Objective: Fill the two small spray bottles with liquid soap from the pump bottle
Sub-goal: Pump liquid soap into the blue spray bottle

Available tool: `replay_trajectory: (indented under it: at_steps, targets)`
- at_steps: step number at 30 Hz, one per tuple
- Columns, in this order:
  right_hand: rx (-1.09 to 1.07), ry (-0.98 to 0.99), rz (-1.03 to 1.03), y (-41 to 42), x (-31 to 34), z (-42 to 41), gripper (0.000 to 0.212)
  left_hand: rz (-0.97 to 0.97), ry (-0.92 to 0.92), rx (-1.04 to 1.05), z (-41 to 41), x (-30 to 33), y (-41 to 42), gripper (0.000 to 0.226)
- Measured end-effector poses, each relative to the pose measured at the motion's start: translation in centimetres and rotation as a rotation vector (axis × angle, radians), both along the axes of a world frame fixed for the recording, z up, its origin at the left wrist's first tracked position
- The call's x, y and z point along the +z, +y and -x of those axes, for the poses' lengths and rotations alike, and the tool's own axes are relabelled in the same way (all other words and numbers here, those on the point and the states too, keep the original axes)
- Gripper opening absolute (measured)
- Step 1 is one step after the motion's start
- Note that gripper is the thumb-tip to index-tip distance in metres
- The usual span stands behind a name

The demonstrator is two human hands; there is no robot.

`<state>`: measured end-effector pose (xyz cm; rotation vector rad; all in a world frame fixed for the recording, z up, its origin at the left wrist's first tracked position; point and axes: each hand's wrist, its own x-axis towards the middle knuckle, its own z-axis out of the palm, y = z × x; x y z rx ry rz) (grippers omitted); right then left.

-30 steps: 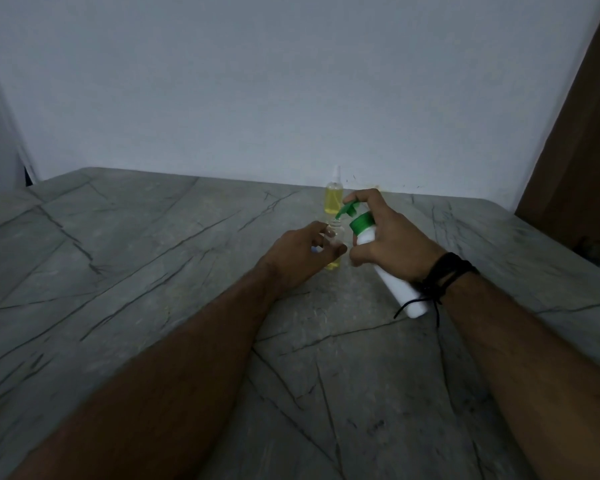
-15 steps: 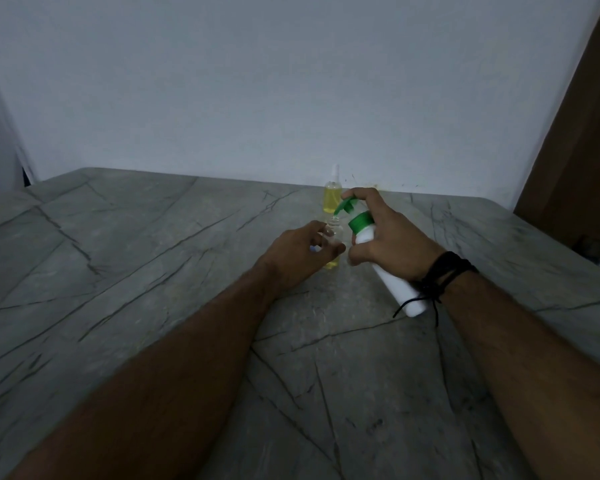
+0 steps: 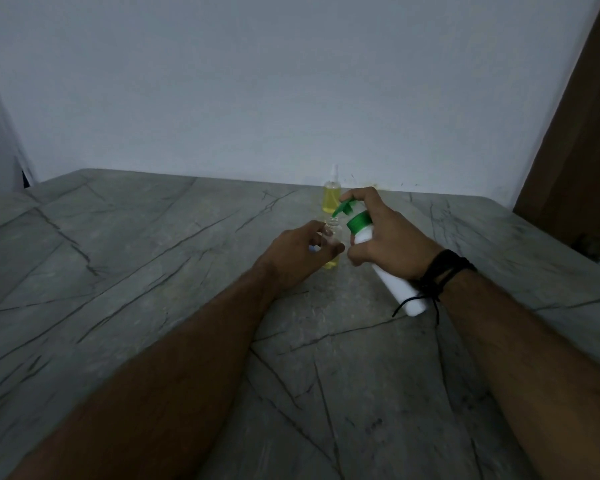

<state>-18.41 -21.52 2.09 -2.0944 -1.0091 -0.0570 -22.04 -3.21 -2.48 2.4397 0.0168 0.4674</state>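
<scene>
now pump bottle in right grip, nozzle over left-held spray bottle

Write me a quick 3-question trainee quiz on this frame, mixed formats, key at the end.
1. True or false: the far spray bottle by the wall has its sprayer cap on and holds yellow liquid.
2. Which hand grips the pump bottle? A) left B) right C) neither
3. Fill in: the pump's green nozzle points down at the open ____ of the near spray bottle.

Key
1. True.
2. B: the right hand is wrapped round it, tilted, a finger on the pump head; the left hand holds the near bottle upright on the table.
3. Neck; it has no cap, and yellow liquid shows at its base.
</scene>
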Motion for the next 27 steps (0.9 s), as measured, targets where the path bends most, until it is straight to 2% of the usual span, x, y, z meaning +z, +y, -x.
replay_trajectory:
  at_steps: [27]
  targets:
    - [-0.007, 0.014, -0.011, 0.00, -0.13, 0.00, 0.084, 0.008, -0.010, -0.009, 0.14, 0.07, -0.04, 0.055]
